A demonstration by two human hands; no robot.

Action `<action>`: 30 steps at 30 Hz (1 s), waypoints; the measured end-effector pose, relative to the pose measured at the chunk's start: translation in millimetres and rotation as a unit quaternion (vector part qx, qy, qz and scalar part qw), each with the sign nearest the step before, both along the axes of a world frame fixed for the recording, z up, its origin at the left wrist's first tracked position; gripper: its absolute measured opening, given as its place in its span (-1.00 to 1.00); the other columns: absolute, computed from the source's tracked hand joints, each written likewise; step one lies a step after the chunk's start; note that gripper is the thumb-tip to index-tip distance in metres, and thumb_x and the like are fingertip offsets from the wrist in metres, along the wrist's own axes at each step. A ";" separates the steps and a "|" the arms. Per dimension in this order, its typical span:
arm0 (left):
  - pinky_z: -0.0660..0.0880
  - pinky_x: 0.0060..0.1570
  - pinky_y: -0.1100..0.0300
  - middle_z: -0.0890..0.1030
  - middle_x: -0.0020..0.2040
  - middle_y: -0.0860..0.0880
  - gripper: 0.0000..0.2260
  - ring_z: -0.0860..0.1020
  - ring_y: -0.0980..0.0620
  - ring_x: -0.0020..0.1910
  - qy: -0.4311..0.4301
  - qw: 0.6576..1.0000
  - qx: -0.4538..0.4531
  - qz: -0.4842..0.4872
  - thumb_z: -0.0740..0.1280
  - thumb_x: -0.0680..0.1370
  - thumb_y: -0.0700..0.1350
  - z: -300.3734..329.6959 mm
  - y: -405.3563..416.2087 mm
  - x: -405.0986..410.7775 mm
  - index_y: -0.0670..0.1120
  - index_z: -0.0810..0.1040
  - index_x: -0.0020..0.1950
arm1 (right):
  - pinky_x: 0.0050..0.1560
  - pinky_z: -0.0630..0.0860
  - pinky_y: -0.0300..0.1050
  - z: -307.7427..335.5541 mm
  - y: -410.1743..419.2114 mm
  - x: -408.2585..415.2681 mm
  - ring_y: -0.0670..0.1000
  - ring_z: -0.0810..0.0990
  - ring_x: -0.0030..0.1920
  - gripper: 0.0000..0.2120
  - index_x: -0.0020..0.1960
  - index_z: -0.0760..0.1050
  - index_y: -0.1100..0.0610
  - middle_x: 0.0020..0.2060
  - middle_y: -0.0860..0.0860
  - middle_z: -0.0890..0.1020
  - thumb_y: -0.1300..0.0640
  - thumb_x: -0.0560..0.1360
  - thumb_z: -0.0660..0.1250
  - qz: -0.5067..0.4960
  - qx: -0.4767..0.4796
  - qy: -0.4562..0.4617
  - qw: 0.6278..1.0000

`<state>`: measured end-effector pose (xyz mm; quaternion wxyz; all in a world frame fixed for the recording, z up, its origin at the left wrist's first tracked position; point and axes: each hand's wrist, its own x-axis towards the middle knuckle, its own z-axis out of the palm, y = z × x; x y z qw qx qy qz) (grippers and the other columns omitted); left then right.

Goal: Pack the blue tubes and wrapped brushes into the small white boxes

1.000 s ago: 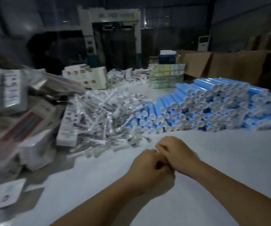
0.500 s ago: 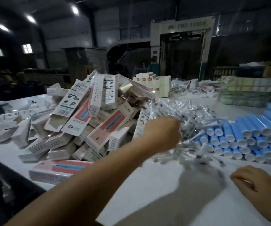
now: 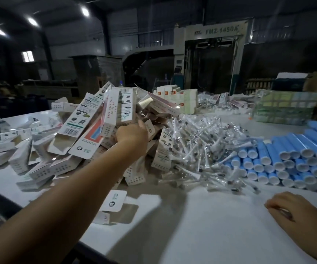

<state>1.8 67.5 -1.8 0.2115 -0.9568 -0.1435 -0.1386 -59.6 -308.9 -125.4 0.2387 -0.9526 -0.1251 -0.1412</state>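
The left hand (image 3: 132, 134) is stretched into the heap of small white boxes (image 3: 89, 130) on the tabletop (image 3: 211, 225); whether its fingers are closed on one cannot be told. A single top box should be lifted clear, not dragged. The right hand (image 3: 294, 210) is rested loosely curled, holding nothing, near the blue tubes (image 3: 287, 159) and wrapped brushes (image 3: 197, 145).

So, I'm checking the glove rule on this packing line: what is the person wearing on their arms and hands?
Nothing that shows. The left hand and right hand are bare: no gloves, rings, watch or wristband. Both forearms are uncovered up to the picture's edge, with no sleeve in view.
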 end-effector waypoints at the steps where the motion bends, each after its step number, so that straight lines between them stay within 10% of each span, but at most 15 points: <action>1: 0.37 -0.19 0.05 0.48 0.25 -0.17 -0.44 0.52 -0.15 0.14 -0.021 0.999 -0.034 -0.006 0.21 0.56 -0.12 1.7 1.5 -0.4 -0.17 0.10 0.51 | -0.07 0.43 -0.13 0.9 0.8 -0.7 -0.17 0.49 -0.08 -0.69 -0.22 0.50 -0.24 -0.19 -0.27 0.54 0.19 0.45 0.42 0.002 -0.001 0.002 1.000; 6: 0.35 -0.29 0.06 0.41 0.09 -0.12 -0.72 0.51 -0.13 -0.08 -0.058 0.994 -0.076 -0.055 0.22 0.56 -0.10 8.7 -4.4 -13.4 -0.16 0.44 0.25 | -0.12 0.36 -0.29 9.3 6.8 -3.7 -0.27 0.43 -0.06 -0.77 -0.20 0.47 -0.22 -0.17 -0.27 0.51 0.10 0.52 0.33 0.002 -0.023 0.017 1.000; 20: 0.25 -0.51 0.22 0.48 -0.42 0.01 -0.58 0.45 -0.07 -0.48 -0.102 0.899 -0.205 -0.373 0.42 0.36 -0.04 -22.7 -175.7 -61.5 0.03 0.20 0.02 | 0.18 0.38 -0.13 13.7 6.7 -10.3 0.06 0.44 0.16 -0.76 0.15 0.58 0.08 0.10 0.06 0.54 0.08 0.58 0.21 -0.034 -0.004 0.045 0.998; 23: 0.48 -0.35 0.07 0.66 -0.27 -0.08 -0.35 0.62 -0.14 -0.38 -0.092 0.889 -0.120 -0.431 0.57 0.14 0.07 -55.5 -193.8 -64.5 -0.10 0.56 0.17 | 0.11 0.42 -0.17 10.2 6.8 -9.4 0.03 0.50 0.12 -0.78 0.14 0.57 0.06 0.09 0.04 0.59 0.11 0.55 0.22 -0.076 0.076 0.045 0.993; 30: 0.42 -0.28 -0.01 0.58 -0.25 -0.10 -0.37 0.59 -0.16 -0.31 -0.125 0.863 -0.091 -0.480 0.15 0.29 0.30 -90.0 -197.9 -55.6 -0.14 0.63 0.05 | -0.11 0.48 -0.35 22.1 -13.2 -7.2 -0.09 0.56 -0.17 -0.76 -0.12 0.63 0.13 -0.19 -0.04 0.63 0.38 0.47 0.24 -0.142 0.314 -0.023 0.938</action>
